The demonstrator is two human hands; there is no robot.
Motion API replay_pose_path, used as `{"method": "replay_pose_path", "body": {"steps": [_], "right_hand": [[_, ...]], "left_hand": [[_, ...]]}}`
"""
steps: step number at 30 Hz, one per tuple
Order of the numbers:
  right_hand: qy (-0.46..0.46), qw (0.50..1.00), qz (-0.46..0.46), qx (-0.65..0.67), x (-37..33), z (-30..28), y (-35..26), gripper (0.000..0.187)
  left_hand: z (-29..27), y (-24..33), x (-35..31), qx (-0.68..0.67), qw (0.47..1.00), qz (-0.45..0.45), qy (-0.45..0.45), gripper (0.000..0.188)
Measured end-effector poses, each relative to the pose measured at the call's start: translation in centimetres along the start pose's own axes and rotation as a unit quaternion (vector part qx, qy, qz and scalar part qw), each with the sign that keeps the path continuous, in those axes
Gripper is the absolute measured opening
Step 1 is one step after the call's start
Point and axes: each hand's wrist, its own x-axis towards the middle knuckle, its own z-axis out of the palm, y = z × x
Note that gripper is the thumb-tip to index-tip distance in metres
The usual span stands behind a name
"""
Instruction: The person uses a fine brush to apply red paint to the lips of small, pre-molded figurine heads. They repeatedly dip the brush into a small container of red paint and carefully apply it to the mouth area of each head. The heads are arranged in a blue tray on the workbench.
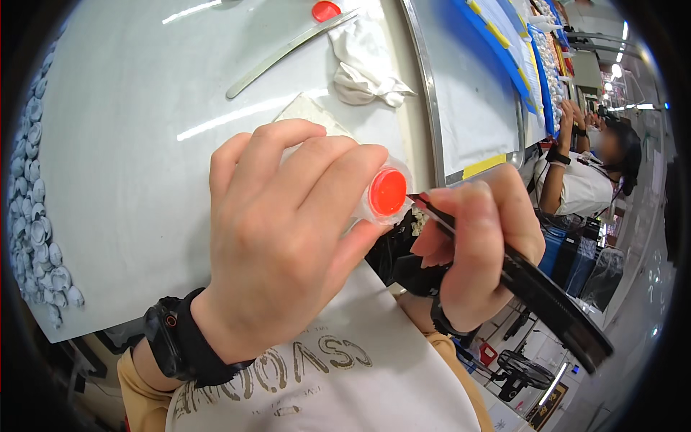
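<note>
My left hand (281, 223) is closed around a translucent whitish soft piece, held over the front of the table. Set in its end is a glossy red round piece (389, 191), facing right. In my right hand (479, 237) is a knife with a long black handle (547, 295), gripped between thumb and fingers. Its thin dark tip (419, 197) meets or nearly meets the right rim of the whitish piece; exact contact is hard to tell. A cream-coloured pad (309, 111) shows just beyond my left fingers.
A long flat metal tool (288, 56), a white cloth (367, 68) and another red round piece (326, 11) lie at the back. Many blue-grey pieces (36, 223) line the left edge. A metal-rimmed tray (430, 93) stands right. Another person (576, 173) sits farther right.
</note>
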Motion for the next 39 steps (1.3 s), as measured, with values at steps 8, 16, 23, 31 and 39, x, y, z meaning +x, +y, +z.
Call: {"method": "replay_pose_path", "body": {"steps": [8, 16, 23, 31, 39], "right_hand": [[0.046, 0.994, -0.039, -0.093, 0.1, 1.7, -0.9, 0.023], [0.134, 0.99, -0.008, 0.045, -1.5, 2.0, 1.0, 0.026], [0.141, 0.964, 0.054, 0.22, -2.2, 2.0, 2.6, 0.028], [0.109, 0.961, 0.061, 0.249, -0.9, 1.5, 2.2, 0.027], [0.061, 0.995, -0.061, -0.042, -0.4, 1.5, 0.4, 0.023]], "left_hand": [[0.3, 0.0, 0.0, 0.003, 1.0, 0.001, 0.021, 0.045], [0.4, 0.0, 0.0, -0.019, 1.0, -0.009, 0.019, 0.049], [0.4, -0.1, -0.1, -0.014, 1.0, -0.008, 0.015, 0.049], [0.4, -0.2, -0.1, -0.021, 1.0, -0.004, 0.016, 0.048], [0.3, -0.2, 0.0, -0.016, 1.0, 0.001, 0.026, 0.048]]}}
